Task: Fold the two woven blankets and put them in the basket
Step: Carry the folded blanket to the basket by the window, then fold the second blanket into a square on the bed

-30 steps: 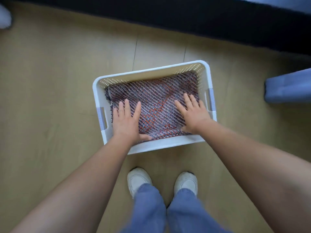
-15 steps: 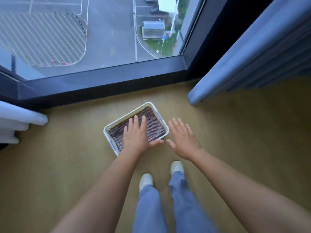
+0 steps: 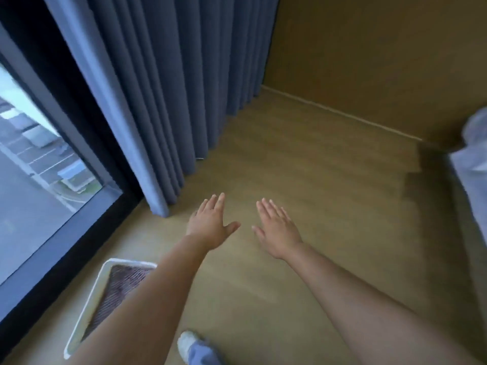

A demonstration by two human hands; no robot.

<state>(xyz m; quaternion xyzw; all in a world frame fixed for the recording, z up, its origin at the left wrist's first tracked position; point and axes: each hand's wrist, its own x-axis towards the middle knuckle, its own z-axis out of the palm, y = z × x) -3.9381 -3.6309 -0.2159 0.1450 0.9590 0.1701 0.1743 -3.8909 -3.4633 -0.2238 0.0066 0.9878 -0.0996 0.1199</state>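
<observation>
Woven blanket (image 3: 122,288): located in the head view at 7 o'clock, lying inside the white plastic basket (image 3: 88,314), its dark red-brown weave filling the visible part of the interior. Whether one or two blankets lie there cannot be told. The basket stands on the wooden floor (image 3: 303,180), near the dark window frame (image 3: 66,246); its 3 o'clock side is hidden behind the left forearm, which crosses above it. Left hand (image 3: 208,227): just below frame centre, palm down, fingers straight and close together, thumb spread toward 3 o'clock, holding nothing and clear of the basket. Right hand (image 3: 276,230): beside the left hand at its 3 o'clock, apart from it, palm down, fingers straight and slightly fanned, holding nothing. Both hands point toward 12 o'clock above bare floor. Blue-grey pleated curtain (image 3: 158,101): hangs from 11 to 12 o'clock, its hem reaching the floor. Window (image 3: 31,193): at 9 o'clock. Brown wall (image 3: 382,48): at 1 o'clock, meeting the floor along a pale skirting line. A pale, blurred cloth mass (image 3: 471,159) lies at 3 o'clock. One white shoe (image 3: 185,343) with a blue jeans leg (image 3: 203,355) shows at 6 o'clock.
</observation>
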